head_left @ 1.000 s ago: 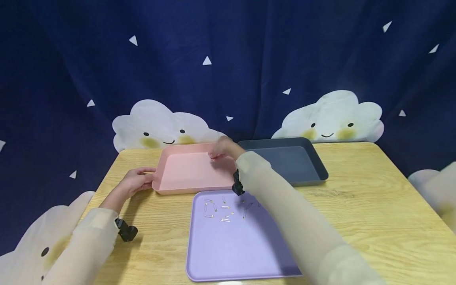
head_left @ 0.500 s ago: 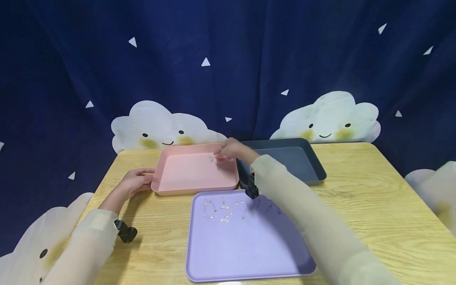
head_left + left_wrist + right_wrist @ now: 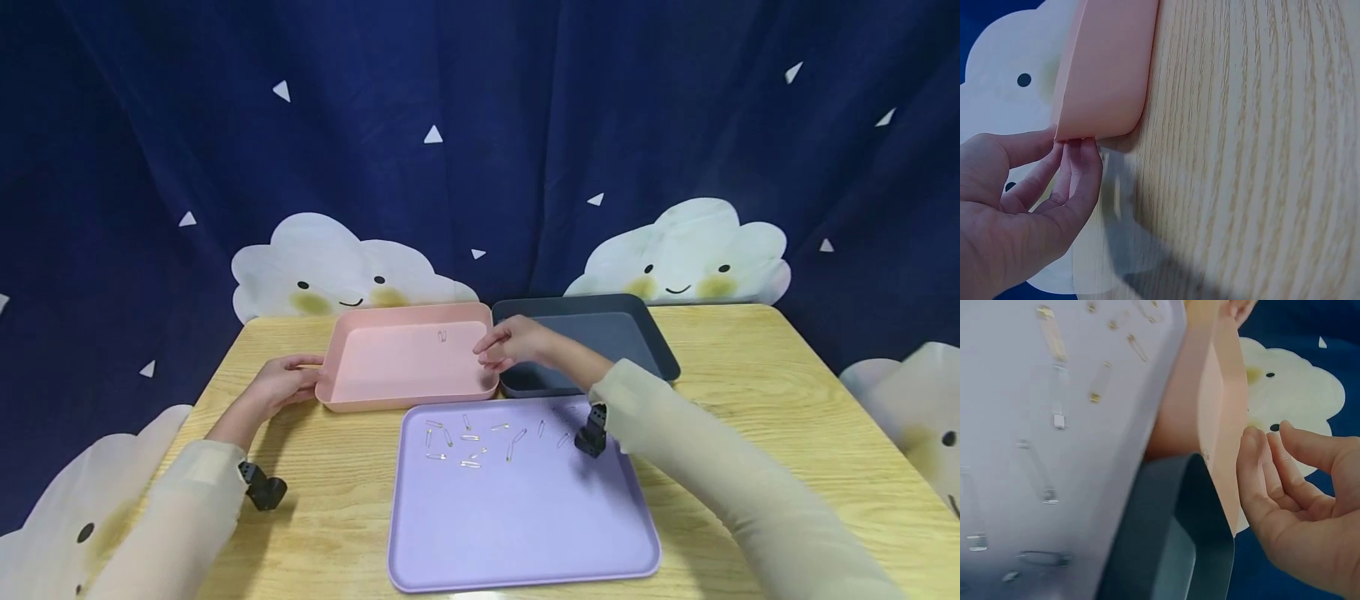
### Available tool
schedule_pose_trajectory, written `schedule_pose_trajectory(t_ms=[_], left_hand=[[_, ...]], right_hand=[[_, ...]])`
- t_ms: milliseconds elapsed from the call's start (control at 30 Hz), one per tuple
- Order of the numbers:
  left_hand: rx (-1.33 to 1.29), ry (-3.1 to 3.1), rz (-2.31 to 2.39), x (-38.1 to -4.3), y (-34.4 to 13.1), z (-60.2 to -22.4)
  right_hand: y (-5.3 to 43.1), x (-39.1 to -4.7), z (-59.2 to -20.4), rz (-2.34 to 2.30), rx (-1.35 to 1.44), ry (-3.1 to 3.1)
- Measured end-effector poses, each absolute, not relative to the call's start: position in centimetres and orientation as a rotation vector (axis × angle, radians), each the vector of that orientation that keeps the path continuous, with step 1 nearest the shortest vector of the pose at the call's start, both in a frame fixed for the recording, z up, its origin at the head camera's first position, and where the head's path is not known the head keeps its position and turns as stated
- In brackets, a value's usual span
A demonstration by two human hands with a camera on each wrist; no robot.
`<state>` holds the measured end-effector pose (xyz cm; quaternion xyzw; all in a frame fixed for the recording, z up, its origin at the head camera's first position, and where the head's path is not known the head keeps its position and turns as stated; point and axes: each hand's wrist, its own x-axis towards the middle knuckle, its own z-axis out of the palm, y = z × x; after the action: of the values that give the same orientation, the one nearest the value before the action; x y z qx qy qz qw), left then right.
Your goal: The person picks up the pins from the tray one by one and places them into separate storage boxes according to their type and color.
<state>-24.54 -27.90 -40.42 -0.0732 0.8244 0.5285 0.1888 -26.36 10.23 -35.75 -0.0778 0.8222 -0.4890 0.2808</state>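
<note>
My left hand (image 3: pixel 285 383) holds the left end of the pink tray (image 3: pixel 405 400), its thumb and fingertips at the rim and outer wall in the left wrist view. My right hand (image 3: pixel 513 343) hovers where the pink tray meets the dark grey tray (image 3: pixel 615 333), with nothing between its loosely bent fingers. A small cluster of safety pins (image 3: pixel 442 336) lies near the back of the pink tray. Several gold and silver safety pins (image 3: pixel 1052 334) are spread over the far part of the lilac tray (image 3: pixel 525 533), below my right wrist.
All three trays sit on a wooden table (image 3: pixel 750 400), the lilac one nearest me and the other two side by side behind it. A dark blue curtain (image 3: pixel 487 125) with clouds hangs past the table's far edge.
My right hand has drawn back rightward from inside the pink tray, leaving the small pins there in sight. My left hand has kept its place at the tray's left end.
</note>
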Motion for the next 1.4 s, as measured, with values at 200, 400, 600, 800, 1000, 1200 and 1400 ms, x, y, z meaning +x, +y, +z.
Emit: schedule_pose_trajectory(t_ms=[200,400,600,800,1000,1200,1400], left_hand=[[-0.208,2.325,1.475,-24.4,-27.9,-40.2],[-0.203,2.323,1.485,-24.4,-27.9,-40.4],[-0.214,2.328,1.485,-24.4,-28.0,-40.5],[-0.213,2.321,1.493,-24.3,-27.8,-40.4],[-0.209,2.319,1.500,-24.5,-27.8,-40.4],[-0.221,2.332,1.479,-24.6,-27.8,-40.4],[-0.221,2.321,1.489,-24.5,-27.8,-40.5]], right_hand=[[11.3,-23.4,-36.3,-1.249,-0.299,2.231],[12.2,-21.1,-37.5,-1.183,-0.406,2.276],[13.0,-19.7,-38.7,-0.972,-0.582,2.444],[13.6,-18.8,-39.0,-0.797,-0.775,2.568],[13.9,-18.2,-39.3,-0.738,-0.835,2.606],[13.6,-17.7,-40.3,-0.773,-0.803,2.683],[12.8,-17.5,-41.0,-0.710,-0.755,2.791]])
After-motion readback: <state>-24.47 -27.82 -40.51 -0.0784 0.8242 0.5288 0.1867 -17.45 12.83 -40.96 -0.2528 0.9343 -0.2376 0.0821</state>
